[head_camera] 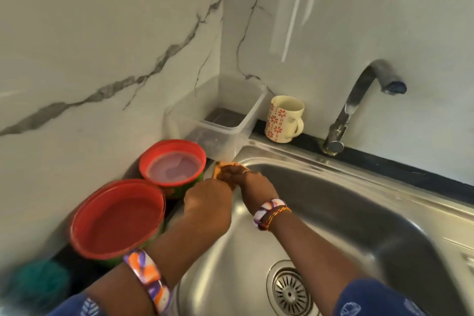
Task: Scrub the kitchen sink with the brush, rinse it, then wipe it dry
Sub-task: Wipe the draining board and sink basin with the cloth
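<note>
Both hands at sink (359, 202) corner, right grip (246, 178) clutching orange sponge (218, 170), left grip (207, 197) fisted, contents unclear

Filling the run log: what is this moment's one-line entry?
right hand presses orange cloth on sink rim | left hand beside | tap dry

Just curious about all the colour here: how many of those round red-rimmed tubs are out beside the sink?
2. One round red-rimmed plastic tub stands nearest the camera, left of the steel sink; the other sits behind it, before the clear container. More may lie outside view.
</note>
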### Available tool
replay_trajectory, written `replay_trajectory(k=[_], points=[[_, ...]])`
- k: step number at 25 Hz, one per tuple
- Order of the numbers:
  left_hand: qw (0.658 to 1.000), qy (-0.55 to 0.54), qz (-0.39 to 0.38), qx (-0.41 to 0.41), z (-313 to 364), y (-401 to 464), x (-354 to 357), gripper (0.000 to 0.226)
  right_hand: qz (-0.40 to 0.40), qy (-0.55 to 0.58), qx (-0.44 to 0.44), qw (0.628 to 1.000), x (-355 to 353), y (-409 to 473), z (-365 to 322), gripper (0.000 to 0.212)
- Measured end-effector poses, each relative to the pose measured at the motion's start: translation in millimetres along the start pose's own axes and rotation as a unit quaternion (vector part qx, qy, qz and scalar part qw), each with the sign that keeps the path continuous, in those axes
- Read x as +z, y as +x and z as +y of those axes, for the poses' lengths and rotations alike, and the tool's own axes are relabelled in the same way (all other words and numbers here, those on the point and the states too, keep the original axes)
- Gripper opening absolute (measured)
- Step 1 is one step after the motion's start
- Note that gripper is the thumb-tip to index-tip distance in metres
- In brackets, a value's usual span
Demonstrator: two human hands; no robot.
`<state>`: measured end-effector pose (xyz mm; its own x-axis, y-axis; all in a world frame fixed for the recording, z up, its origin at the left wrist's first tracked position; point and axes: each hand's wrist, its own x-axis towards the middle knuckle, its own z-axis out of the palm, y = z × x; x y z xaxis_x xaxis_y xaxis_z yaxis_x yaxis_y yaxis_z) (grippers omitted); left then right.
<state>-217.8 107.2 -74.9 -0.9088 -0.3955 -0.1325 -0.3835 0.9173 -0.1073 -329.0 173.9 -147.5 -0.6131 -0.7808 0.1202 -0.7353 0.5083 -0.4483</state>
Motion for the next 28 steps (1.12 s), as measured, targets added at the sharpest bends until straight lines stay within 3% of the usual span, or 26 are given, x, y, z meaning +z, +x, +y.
replay_trajectory(k=[3, 6, 13, 17, 19, 21, 24, 26, 28], points=[[1.0, 0.005, 0.015, 0.009, 3.2, 13.8, 12.4, 0.04, 0.047, -0.016, 0.032, 0.998, 0.4, -5.8, -6.6, 0.041], [0.997, 0.066, 0.012, 0.029, 2.8, 16.6, 20.4, 0.039, 0.072, -0.05, 0.154, 0.984, -15.7, 7.1, -4.9, 0.041], [0.985, 0.164, 0.001, 0.049, 6.5, 16.9, 26.0, 0.039, 0.014, -0.176, 0.269, 0.947, -45.8, 36.3, 3.8, 0.031], [0.983, 0.171, 0.023, 0.059, 4.2, 15.8, 30.0, 0.037, 0.066, -0.18, 0.327, 0.925, -52.4, -4.0, 36.0, 0.033], [0.983, 0.169, 0.028, 0.066, 3.4, 12.1, 34.1, 0.037, 0.128, -0.139, 0.358, 0.915, -55.9, -38.7, 56.0, 0.032], [0.984, 0.162, 0.043, 0.067, 1.3, 9.6, 39.3, 0.037, 0.209, -0.084, 0.426, 0.876, -63.9, -78.3, 84.4, 0.035], [0.986, 0.131, 0.072, 0.071, -0.6, 6.1, 45.5, 0.033, 0.293, -0.022, 0.54, 0.789, -73.8, -134.9, 109.5, 0.036], [0.981, 0.089, 0.147, 0.086, -0.7, 6.6, 48.8, 0.021, 0.373, 0.02, 0.534, 0.759, -68.0, -149.5, 106.4, 0.058], [0.976, 0.055, 0.188, 0.097, -2.2, 12.5, 56.0, 0.014, 0.477, 0.174, 0.529, 0.681, -56.4, -130.2, 100.3, 0.065]])
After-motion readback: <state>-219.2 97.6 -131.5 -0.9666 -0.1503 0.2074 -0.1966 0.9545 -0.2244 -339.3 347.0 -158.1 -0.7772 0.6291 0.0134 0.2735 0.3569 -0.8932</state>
